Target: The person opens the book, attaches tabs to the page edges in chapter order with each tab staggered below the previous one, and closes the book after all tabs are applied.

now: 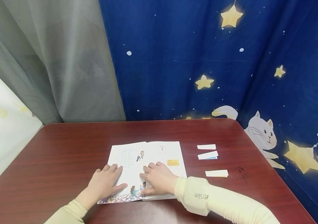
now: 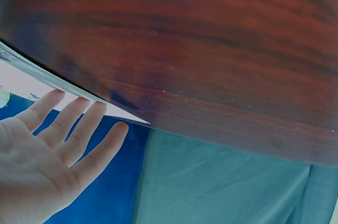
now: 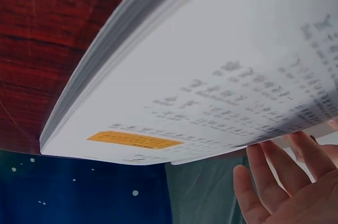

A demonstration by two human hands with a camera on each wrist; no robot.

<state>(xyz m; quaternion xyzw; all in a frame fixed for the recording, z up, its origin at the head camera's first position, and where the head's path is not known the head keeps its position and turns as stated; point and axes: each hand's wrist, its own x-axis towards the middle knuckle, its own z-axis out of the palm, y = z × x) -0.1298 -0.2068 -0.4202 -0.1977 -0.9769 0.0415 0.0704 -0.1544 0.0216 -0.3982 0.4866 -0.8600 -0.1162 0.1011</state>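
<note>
An open book (image 1: 132,174) lies flat, its pages printed with text and small colour pictures. Straight, slightly spread fingers of my left hand (image 1: 103,183) rest on the left page near its outer edge. In the left wrist view the fingertips of that left hand (image 2: 63,150) meet the page edge. My right hand (image 1: 160,179) rests on the right page beside the centre fold, fingers extended and thumb near the lower gutter. The right wrist view has the book's thick page block (image 3: 174,76) with an orange text box (image 3: 134,140), and the right hand's fingers (image 3: 274,182) touching the page.
Right of the book, three paper slips lie on the dark red table (image 1: 72,155): a far slip (image 1: 206,147), a middle slip (image 1: 208,155) with blue beneath, and a near slip (image 1: 216,173). Grey (image 1: 75,62) and blue starry curtains (image 1: 170,62) hang behind the table.
</note>
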